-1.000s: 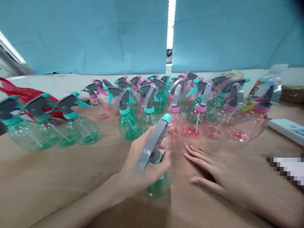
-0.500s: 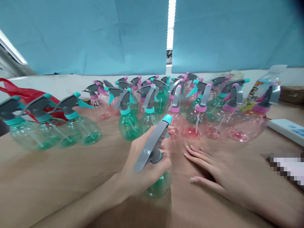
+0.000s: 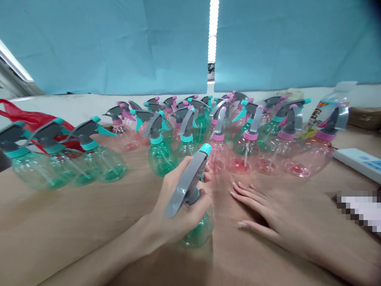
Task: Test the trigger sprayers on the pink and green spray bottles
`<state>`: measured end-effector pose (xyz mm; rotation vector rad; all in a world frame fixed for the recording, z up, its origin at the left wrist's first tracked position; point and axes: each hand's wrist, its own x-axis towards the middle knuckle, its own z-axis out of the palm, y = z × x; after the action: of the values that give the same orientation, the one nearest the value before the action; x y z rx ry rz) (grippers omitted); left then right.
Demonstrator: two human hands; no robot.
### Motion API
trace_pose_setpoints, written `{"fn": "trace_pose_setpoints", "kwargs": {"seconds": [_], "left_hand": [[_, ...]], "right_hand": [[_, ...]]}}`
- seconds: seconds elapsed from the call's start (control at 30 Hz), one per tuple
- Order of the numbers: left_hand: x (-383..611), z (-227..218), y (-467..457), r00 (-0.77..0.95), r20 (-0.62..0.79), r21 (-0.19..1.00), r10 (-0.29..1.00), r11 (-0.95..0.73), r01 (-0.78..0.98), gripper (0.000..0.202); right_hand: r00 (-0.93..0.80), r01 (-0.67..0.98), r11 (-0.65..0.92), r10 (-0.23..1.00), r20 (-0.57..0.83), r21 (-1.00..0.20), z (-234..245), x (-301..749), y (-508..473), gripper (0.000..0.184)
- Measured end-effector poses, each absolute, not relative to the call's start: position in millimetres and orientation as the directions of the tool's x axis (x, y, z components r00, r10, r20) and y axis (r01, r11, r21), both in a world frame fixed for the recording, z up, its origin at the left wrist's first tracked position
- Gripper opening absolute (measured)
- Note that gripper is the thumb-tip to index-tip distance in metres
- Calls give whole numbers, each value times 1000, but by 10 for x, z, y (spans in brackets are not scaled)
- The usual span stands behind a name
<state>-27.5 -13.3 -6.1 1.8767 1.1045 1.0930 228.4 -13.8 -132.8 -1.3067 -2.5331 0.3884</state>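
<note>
My left hand [image 3: 175,210] is wrapped round the neck of a green spray bottle [image 3: 198,232] in the middle foreground. Its grey trigger head with a turquoise nozzle points away from me, and the fingers partly hide the trigger. The bottle looks upright. To the right, my right hand [image 3: 268,218] lies on the brown table [image 3: 119,222] with fingers outstretched, holding nothing. Just beyond the hands stand a green spray bottle [image 3: 162,159] with a turquoise collar and a pink spray bottle [image 3: 244,161] with a pink collar.
Several more green and pink spray bottles crowd the back. At the left, green spray bottles [image 3: 107,163] stand before a red bag [image 3: 38,119]. On the right are a labelled clear bottle [image 3: 323,109], a white device with blue buttons [image 3: 361,159] and a blurred-out flat object [image 3: 361,208].
My left hand and the spray bottle have shifted very slightly left. My right hand stays flat in the same spot.
</note>
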Motion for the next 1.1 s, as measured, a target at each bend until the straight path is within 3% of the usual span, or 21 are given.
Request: {"fn": "trace_pose_setpoints", "kwargs": {"seconds": [0.2,0.37,0.63,0.93,1.1], "left_hand": [[-299,-92,-110,295,353,827,888,-444,345,19],[-297,-81,-114,284,302,837,910,-395,379,37],[-295,-146,-129,225,403,775,887,-461,431,13],[-274,-134,-115,237,369,809,899,-436,394,29],[-274,-123,-121,239,363,814,900,-432,388,23]], "right_hand": [[-566,758,565,818,101,-326,-1307,2271,-137,65],[-569,764,562,818,80,-318,-1243,2250,-137,66],[-551,759,535,832,72,-371,-1227,2250,-151,64],[-544,753,529,835,80,-393,-1207,2229,-149,64],[-549,765,532,834,64,-363,-1201,2233,-156,65]]}}
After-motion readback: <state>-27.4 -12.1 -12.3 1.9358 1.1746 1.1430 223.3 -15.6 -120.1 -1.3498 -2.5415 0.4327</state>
